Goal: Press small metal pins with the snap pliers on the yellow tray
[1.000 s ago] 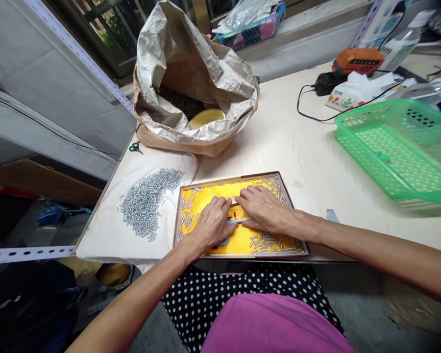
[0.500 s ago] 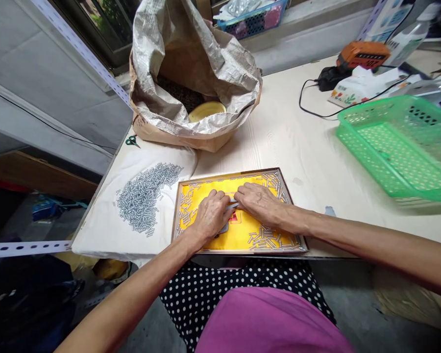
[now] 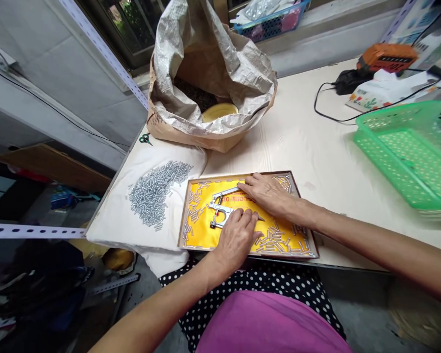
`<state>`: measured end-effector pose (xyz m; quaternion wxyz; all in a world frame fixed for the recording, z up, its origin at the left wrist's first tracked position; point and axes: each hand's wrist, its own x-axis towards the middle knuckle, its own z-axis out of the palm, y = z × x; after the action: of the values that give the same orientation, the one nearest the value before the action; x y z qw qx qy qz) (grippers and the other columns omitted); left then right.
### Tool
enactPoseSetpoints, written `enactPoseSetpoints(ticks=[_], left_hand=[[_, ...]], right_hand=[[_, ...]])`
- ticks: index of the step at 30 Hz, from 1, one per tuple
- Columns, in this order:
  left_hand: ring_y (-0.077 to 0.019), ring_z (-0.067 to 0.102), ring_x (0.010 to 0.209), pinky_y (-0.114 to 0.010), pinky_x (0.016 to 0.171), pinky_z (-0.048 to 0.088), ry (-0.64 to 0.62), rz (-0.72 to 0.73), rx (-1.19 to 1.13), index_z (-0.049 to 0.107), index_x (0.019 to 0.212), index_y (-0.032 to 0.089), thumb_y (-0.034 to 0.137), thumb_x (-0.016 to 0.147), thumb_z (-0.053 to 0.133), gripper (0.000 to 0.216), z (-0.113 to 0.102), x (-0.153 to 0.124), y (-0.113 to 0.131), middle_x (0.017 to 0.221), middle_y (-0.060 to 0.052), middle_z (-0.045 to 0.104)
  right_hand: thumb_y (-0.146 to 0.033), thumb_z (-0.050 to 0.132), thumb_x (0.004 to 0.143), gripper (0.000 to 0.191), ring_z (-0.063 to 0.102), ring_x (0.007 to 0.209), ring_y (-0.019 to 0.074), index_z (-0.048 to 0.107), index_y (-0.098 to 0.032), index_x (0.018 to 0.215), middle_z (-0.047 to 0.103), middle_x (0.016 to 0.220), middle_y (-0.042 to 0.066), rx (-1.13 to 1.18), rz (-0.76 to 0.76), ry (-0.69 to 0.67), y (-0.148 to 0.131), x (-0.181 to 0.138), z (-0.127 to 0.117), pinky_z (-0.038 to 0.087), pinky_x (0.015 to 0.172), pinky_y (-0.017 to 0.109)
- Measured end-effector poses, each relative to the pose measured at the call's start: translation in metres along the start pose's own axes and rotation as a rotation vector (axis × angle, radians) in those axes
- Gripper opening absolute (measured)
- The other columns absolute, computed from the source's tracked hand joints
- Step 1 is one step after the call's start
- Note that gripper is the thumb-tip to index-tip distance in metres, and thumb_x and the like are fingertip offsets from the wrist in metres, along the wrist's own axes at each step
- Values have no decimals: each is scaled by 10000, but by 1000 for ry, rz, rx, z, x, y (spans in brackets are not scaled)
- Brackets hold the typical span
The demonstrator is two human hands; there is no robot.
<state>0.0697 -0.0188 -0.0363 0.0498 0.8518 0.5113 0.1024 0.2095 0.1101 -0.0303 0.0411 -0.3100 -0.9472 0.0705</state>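
Observation:
A shallow tray with a yellow base lies at the table's front edge, with small silver metal pins scattered along its sides. Over the yellow base is a silver plier-like hand tool with a spring and a red part, its two handles spread apart. My left hand is closed over the lower handle, which its fingers partly hide. My right hand has its curled fingers at the tip of the upper handle. Left of the tray, a heap of similar pins lies on a white cloth.
Behind the tray stands an open woven sack with a yellow bowl and dark contents inside. Green scissors lie on the cloth's far corner. To the right are a green basket, a black cord and an orange device.
The hands have moved apart and the left one has shifted right. The tool, mostly covered before, now shows with its handles spread. The whole view has shifted slightly.

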Motion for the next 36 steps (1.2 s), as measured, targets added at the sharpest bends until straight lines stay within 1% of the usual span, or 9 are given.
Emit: enactPoseSetpoints(ticks=[6, 10, 13, 16, 19, 23, 28, 32, 36], left_hand=[[-243, 567, 1111, -407, 968, 517, 60, -25, -158, 611, 1193, 146, 328, 932, 588, 318, -8, -7, 2, 1159, -108, 658], [-234, 590, 998, -386, 876, 520, 186, -353, -28, 694, 1011, 165, 323, 950, 548, 224, -27, -20, -20, 1047, -108, 656], [-265, 598, 976, -368, 808, 498, 15, -664, 54, 718, 809, 177, 362, 894, 622, 224, -41, -21, -43, 928, -103, 669], [-248, 635, 856, -317, 685, 458, -238, -849, -51, 706, 689, 193, 397, 802, 692, 234, -49, -10, -61, 821, -80, 699], [-218, 629, 707, -293, 602, 395, -370, -899, -110, 704, 644, 187, 336, 761, 669, 192, -51, 3, -68, 685, -68, 686], [-171, 568, 578, -265, 543, 339, -401, -888, -221, 673, 559, 174, 247, 677, 695, 140, -49, 5, -77, 543, -23, 610], [-121, 480, 498, -249, 509, 300, -189, -862, -360, 644, 527, 162, 297, 774, 642, 282, -54, -7, -89, 480, 20, 519], [-184, 615, 730, -269, 639, 407, -68, -841, -100, 746, 782, 175, 289, 818, 617, 175, -66, -14, -98, 799, -48, 682], [-227, 613, 914, -313, 743, 441, 32, -833, 128, 737, 985, 191, 317, 917, 527, 254, -78, -26, -128, 999, -85, 671]], right_hand=[[-116, 355, 958, 251, 526, 895, 223, 599, -156, 1002, 606, 1039, 130, 47, 113, -30, 1, 15, -1, 365, 705, 314], [-281, 392, 1005, 231, 561, 839, 201, 588, -162, 969, 621, 1020, 108, 142, 107, -4, -8, -2, -4, 369, 668, 310], [-416, 469, 985, 279, 590, 814, 201, 597, -168, 977, 641, 1017, 94, 182, 69, -94, -22, -20, -2, 362, 634, 309], [-431, 531, 958, 282, 612, 826, 211, 594, -169, 1043, 649, 1071, 97, 160, 72, -185, -36, -29, 2, 343, 606, 306], [-376, 454, 999, 250, 626, 831, 220, 595, -172, 1035, 661, 1052, 101, 127, 84, -236, -43, -30, 2, 324, 590, 309], [-314, 388, 1015, 250, 635, 813, 226, 598, -183, 980, 673, 1036, 100, 116, 101, -251, -41, -30, 1, 287, 566, 314], [-265, 394, 1000, 215, 632, 770, 206, 591, -194, 948, 670, 1006, 78, 107, 106, -265, -36, -32, 1, 247, 553, 303], [-246, 392, 995, 212, 632, 795, 214, 591, -192, 946, 663, 1012, 86, 120, 122, -308, -39, -32, -2, 267, 565, 304], [-228, 410, 977, 195, 623, 784, 205, 592, -195, 913, 657, 991, 82, 159, 161, -315, -42, -32, -2, 297, 584, 303]])
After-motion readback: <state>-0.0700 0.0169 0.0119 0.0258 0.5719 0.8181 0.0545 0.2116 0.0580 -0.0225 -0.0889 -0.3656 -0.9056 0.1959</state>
